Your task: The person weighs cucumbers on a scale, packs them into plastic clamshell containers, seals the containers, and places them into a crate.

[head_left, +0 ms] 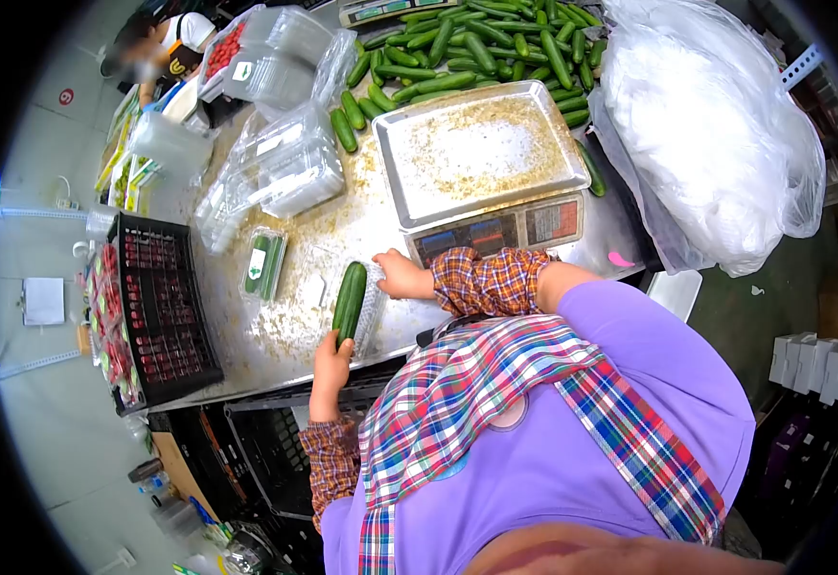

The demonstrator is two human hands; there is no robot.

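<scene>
My left hand (331, 369) is closed around the lower end of a green cucumber (350, 302), which points away from me over the metal table (289, 340). Just right of the cucumber's upper part, my right hand (401, 275) is closed at the edge of a whitish netted sleeve (371, 307), its fingertips pinched on it. This sleeve lies partly beneath the cucumber. To the left, a clear labelled pack of cucumbers (264, 264) rests on the table. Beyond my right hand, an empty metal tray (481, 149) sits on a weighing scale (495, 228).
Many loose cucumbers (481, 48) are heaped at the back. Clear plastic boxes (294, 163) are stacked at the left, near a black crate (162, 307). A big bag of white plastic (711, 134) stands at the right. Another person (174, 43) is at the far left.
</scene>
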